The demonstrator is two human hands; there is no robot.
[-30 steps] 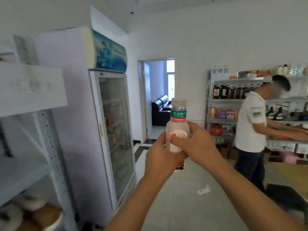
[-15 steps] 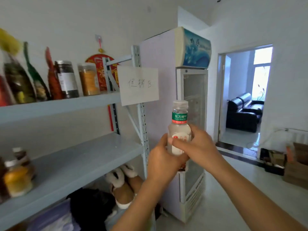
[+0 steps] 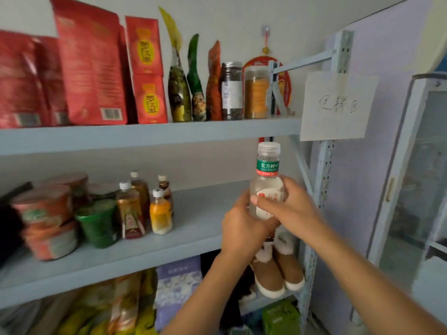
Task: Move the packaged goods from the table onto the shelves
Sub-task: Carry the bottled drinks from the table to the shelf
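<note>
A clear plastic drink bottle point(image 3: 267, 175) with a white cap and a green label stands upright in both my hands, in front of the right end of the middle shelf point(image 3: 193, 240). My left hand point(image 3: 242, 228) grips its lower body from the left. My right hand point(image 3: 292, 209) wraps it from the right, thumb across the white and red label. The bottle's base is hidden behind my fingers. The bottle hangs in the air in front of the bare right part of that shelf.
Small bottles point(image 3: 145, 209) and instant noodle cups point(image 3: 48, 221) fill the middle shelf's left half. The top shelf point(image 3: 150, 134) carries red bags, pouches and jars. Brown slippers point(image 3: 278, 269) lie below. A paper sign point(image 3: 336, 105) hangs on the upright; a glass-door fridge point(image 3: 416, 189) stands right.
The view has swung left from the room and fridge onto the shelves. Both hands keep the same hold on the bottle, which now sits in front of the middle shelf.
</note>
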